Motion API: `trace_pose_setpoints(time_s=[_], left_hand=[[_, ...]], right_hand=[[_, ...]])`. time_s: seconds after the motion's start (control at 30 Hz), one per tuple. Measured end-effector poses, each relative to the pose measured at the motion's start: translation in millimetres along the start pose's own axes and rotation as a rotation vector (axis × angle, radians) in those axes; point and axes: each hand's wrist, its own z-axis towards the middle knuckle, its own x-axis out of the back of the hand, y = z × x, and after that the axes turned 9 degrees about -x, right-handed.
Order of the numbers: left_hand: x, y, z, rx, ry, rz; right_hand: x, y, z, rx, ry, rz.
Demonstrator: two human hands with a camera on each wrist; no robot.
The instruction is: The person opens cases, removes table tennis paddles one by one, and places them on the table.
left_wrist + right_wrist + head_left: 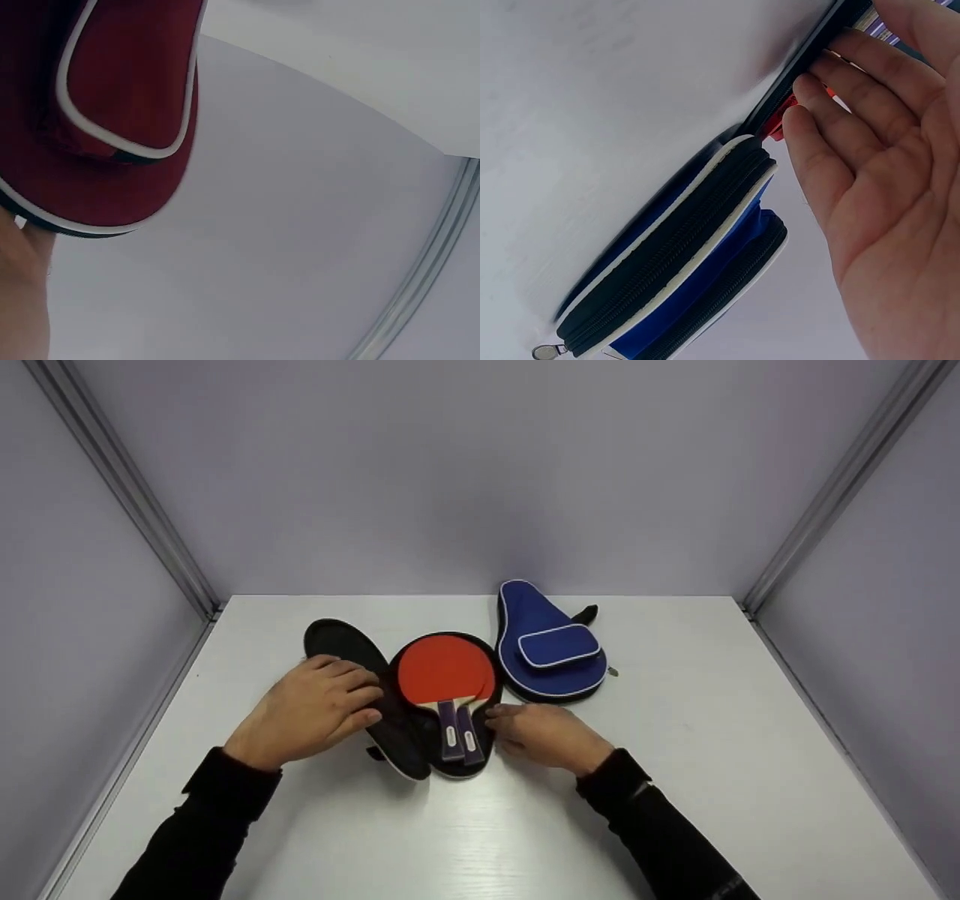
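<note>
A zip case lies spread apart, its black-lined base (431, 735) holding two red-faced table tennis paddles (442, 667) with purple handles (450, 731). To the left its lid (341, 637) stands tilted, black inside; the left wrist view shows its dark red outside (127, 67) with a white-piped pocket. My left hand (315, 709) lies over the lid, fingers extended across the black inner face. At the base's right rim, beside the handles, is my right hand (551, 735). Its fingers (847, 127) are only slightly bent, tips right at the rim.
A blue zip case (547, 637) with a white-piped front pocket lies at the back right, against the base's side. Its zipper pull (547, 351) shows in the right wrist view. The white table (675, 720) is enclosed by pale walls (480, 472) with metal corner rails.
</note>
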Motion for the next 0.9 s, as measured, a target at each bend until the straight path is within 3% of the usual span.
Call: trace_pose_setpoints(time_s=[0.17, 0.33, 0.6, 0.9], left_hand=[[3.2, 5.4, -12.9, 0.157, -0.127, -0.129], [1.5, 9.0, -20.1, 0.262, -0.236, -0.254], [-12.3, 13.0, -23.7, 0.328, -0.343, -0.399], [-26.1, 15.7, -20.5, 0.373, -0.378, -0.504]], right_hand=[[1, 1, 1, 0.017, 0.009, -0.002], [1, 3, 1, 0.024, 0.000, -0.002], [2, 4, 5, -0.016, -0.075, 0.010], [6, 2, 10, -0.031, -0.097, 0.038]])
